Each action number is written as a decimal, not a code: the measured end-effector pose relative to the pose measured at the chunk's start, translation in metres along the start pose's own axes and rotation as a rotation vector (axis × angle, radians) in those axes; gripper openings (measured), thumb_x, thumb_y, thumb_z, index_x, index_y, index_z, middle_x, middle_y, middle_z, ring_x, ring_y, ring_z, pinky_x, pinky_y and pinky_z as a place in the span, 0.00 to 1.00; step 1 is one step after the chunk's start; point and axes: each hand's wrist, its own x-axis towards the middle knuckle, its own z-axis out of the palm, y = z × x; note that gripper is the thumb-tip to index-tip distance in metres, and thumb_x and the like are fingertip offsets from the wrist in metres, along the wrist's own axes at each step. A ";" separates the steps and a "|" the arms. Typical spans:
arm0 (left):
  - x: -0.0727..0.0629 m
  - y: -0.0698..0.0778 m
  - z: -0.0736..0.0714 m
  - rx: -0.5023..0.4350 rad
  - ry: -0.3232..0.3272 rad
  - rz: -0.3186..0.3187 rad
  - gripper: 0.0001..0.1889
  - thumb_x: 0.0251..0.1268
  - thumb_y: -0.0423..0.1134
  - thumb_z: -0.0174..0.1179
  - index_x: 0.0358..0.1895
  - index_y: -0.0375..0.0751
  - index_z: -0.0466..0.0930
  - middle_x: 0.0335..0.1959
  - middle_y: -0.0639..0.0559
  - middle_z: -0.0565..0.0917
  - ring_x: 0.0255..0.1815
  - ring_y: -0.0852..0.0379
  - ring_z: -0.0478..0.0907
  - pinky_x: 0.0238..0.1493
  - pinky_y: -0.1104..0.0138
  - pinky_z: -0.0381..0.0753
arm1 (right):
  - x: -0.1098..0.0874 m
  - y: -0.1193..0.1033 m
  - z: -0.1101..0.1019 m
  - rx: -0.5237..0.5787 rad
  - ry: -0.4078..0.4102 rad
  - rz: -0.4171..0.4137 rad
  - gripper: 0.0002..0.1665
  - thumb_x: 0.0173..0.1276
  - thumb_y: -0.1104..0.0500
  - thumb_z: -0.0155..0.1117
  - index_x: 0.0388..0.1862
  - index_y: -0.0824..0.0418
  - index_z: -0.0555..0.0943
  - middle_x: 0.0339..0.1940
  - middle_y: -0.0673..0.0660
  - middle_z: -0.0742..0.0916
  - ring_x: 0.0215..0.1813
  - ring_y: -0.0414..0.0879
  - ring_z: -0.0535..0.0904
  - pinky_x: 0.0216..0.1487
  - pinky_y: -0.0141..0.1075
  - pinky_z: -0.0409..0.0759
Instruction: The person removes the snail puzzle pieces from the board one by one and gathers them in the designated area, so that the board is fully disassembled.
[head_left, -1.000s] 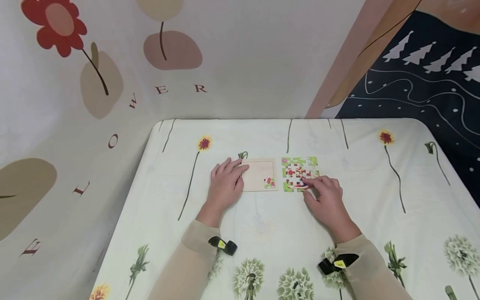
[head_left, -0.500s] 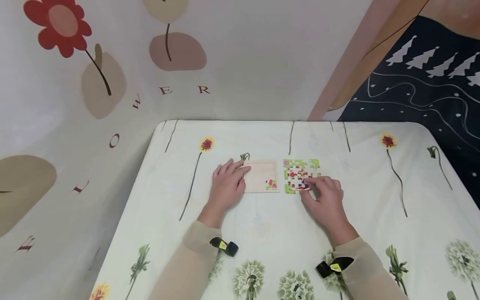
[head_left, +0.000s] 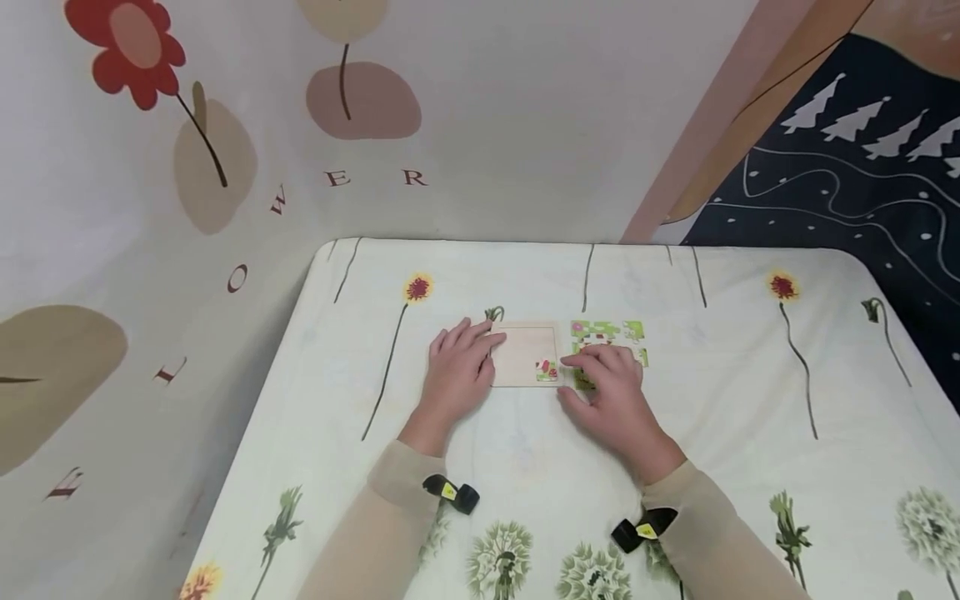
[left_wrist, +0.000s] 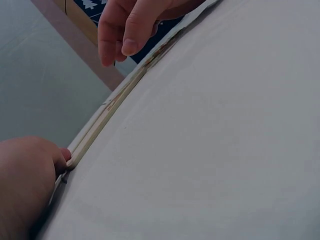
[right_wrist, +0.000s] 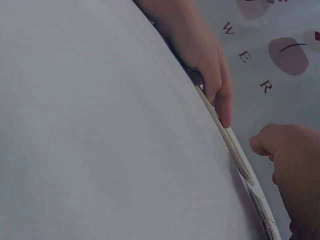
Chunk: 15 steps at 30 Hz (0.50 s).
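A pale wooden puzzle tray (head_left: pixel 521 350) lies flat on the table. One small puzzle piece (head_left: pixel 547 369), green with pink and red, sits in its lower right corner. My left hand (head_left: pixel 457 367) rests at the tray's left side, fingers stretched over its edge. In the right wrist view, the left hand's fingertips (right_wrist: pixel 226 120) touch the tray's top. Right of the tray lies a block of colourful puzzle pieces (head_left: pixel 609 329), its lower part hidden by my right hand (head_left: pixel 611 396). That hand hovers at the tray's right edge, thumb and fingers apart, with no piece visible between them.
A white cloth printed with flowers (head_left: pixel 517 442) covers the table. Behind it hangs a pale backdrop (head_left: pixel 525 167) with flower shapes and letters. A dark cloth with white trees (head_left: pixel 840 183) hangs at the right. Each wrist wears a small black camera (head_left: pixel 467 498).
My right hand has moved left from over the puzzle pieces to the tray's right edge, baring more of the block's right side. The left hand stays on the tray; the head view has shifted slightly.
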 end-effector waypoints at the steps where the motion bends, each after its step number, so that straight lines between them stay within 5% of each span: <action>1: 0.000 0.000 -0.001 -0.001 0.000 0.000 0.22 0.81 0.41 0.50 0.72 0.54 0.81 0.81 0.53 0.70 0.85 0.44 0.54 0.81 0.41 0.46 | 0.002 -0.002 0.003 0.001 -0.003 -0.017 0.20 0.61 0.59 0.80 0.53 0.60 0.89 0.54 0.59 0.84 0.56 0.63 0.70 0.57 0.65 0.60; 9: 0.001 0.000 -0.002 0.014 -0.006 0.002 0.22 0.82 0.41 0.49 0.72 0.55 0.81 0.81 0.53 0.70 0.85 0.44 0.55 0.81 0.40 0.46 | 0.019 -0.016 0.023 -0.009 -0.031 -0.100 0.18 0.63 0.56 0.77 0.52 0.57 0.89 0.53 0.55 0.86 0.54 0.57 0.73 0.58 0.59 0.64; 15: 0.002 0.000 -0.003 0.018 -0.007 0.006 0.23 0.82 0.41 0.48 0.72 0.55 0.81 0.80 0.53 0.71 0.85 0.44 0.56 0.80 0.40 0.47 | 0.029 -0.025 0.032 -0.072 -0.078 -0.061 0.17 0.65 0.54 0.77 0.52 0.55 0.90 0.54 0.55 0.86 0.56 0.57 0.74 0.59 0.61 0.64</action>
